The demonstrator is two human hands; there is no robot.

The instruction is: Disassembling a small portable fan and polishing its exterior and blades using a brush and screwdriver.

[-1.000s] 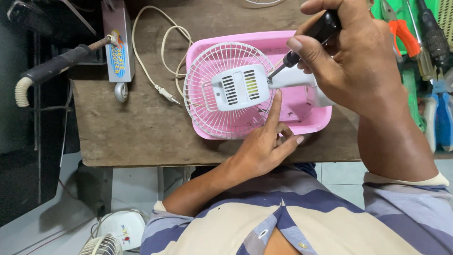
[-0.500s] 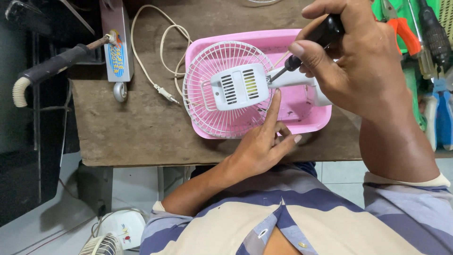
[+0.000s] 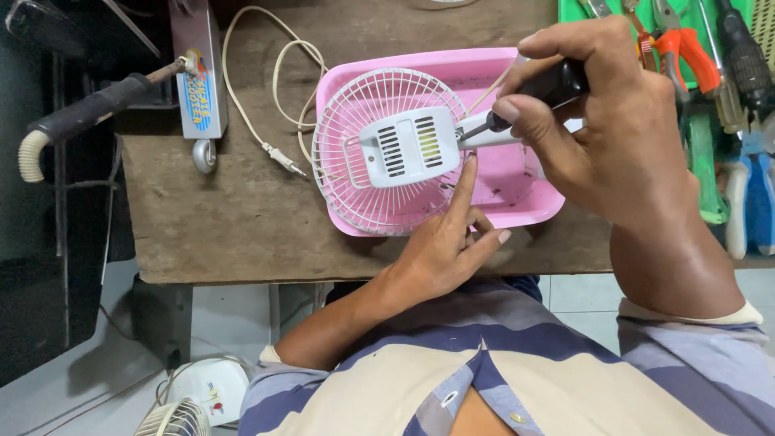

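A small white fan (image 3: pixel 395 153) is lying tilted in the pink tray (image 3: pixel 517 194), its round wire grille facing down-left and slotted motor housing up. A black-handled screwdriver (image 3: pixel 525 101) is slanting over the tray, tip meeting the housing.

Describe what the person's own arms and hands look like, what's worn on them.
Both the left hand and right hand are bare: no gloves, rings or watch visible. The short sleeves of a shirt with blue-grey and beige stripes end in pale cuffs above the elbows.
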